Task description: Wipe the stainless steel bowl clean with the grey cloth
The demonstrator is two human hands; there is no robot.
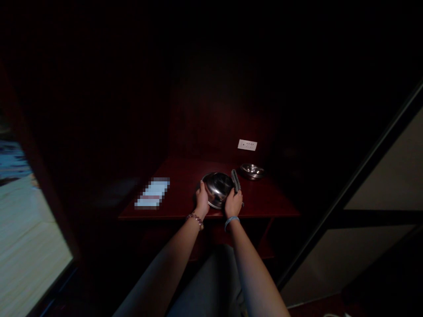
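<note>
Dark red-brown wood makes up the tabletop (pixel 185 176) across the middle of the frame, and a shiny steel bowl (pixel 216 187) is at its near part, just below the centre of the picture. The bowl appears to have its rounded outside turned upward, with its rim showing along the lower edge; whether it touches the wood cannot be told. The person's left hand (pixel 202 200) is clamped on the bowl's left side, with the thumb lying up along the metal. The right hand (pixel 234 203) is clamped on the opposite side, and a folded grey cloth (pixel 235 180) stands up from its grip, against the bowl's right edge. The fingertips beneath are hidden.

A beaded bracelet (pixel 195 220) circles the left wrist and a pale blue band (pixel 231 221) the right. Both forearms reach in from the bottom of the frame, with grey trousers (pixel 208 281) showing between them.

Right of centre, beyond the cloth and apart from it, shallow metal dishware (pixel 252 171) rests open side up on the wood; how many pieces it comprises is unclear. Above it, a white socket plate (pixel 247 145) is fixed to the dark back wall (pixel 205 119). Toward the left of the tabletop lies a pale, pixelated item (pixel 152 193). A light, grained surface (pixel 29 246) fills the lower left corner, and pale panels (pixel 383 176) with dark frames stand at the right.
</note>
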